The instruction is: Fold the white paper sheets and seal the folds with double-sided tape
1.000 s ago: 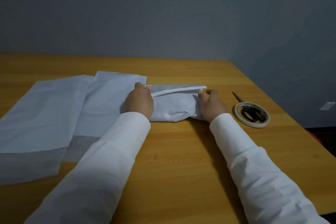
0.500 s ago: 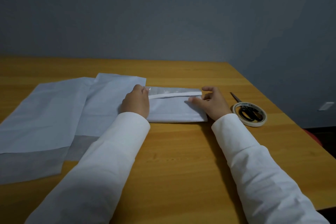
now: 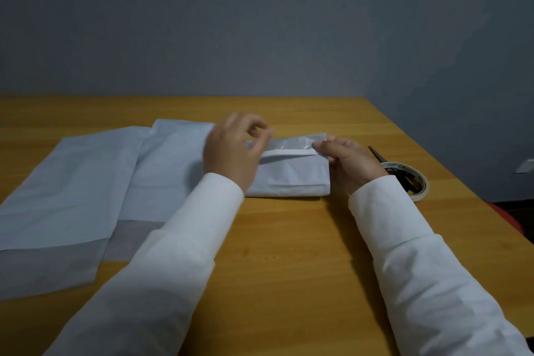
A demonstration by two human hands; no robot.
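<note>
A folded white paper sheet [image 3: 291,176], creased and slightly rumpled, lies on a wooden table [image 3: 289,240] between a person's hands. A narrow white tape strip [image 3: 289,152] runs along its upper flap. The right hand [image 3: 351,163] pinches the strip's right end; the blurred left hand [image 3: 231,150], fingers curled, appears to pinch the other end. More flat sheets [image 3: 86,182] overlap at left. A roll of tape [image 3: 410,182] ringing black scissors [image 3: 400,172] sits right; its print is unreadable.
</note>
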